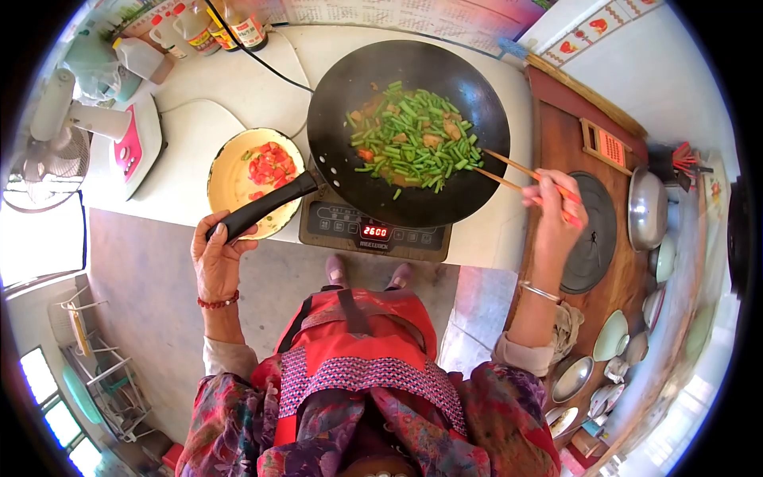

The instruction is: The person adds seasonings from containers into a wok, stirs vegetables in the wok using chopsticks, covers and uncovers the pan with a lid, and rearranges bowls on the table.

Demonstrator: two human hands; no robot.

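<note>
My left hand [216, 253] grips the black handle [266, 205] of a large dark wok [409, 207]. Cut green beans [421, 135] with bits of meat and some red pieces lie in the wok. In my right hand [558, 207] is a pair of chopsticks [509, 163], wooden at the tips and red at the held end. Their tips reach the beans at the wok's right side. Under the wok is an induction cooker [342, 225], its lit display reading 2600. A yellowish enamel bowl [226, 179] with chopped tomato [272, 164] stands beneath the wok handle.
Several bottles [195, 28] and a pink-and-white kitchen scale [135, 147] stand at the back left. A black cable [246, 52] runs toward the wok. On the wooden surface at right are a round dark lid [588, 238], a grater [606, 145], a metal pot [648, 208] and several bowls [612, 334].
</note>
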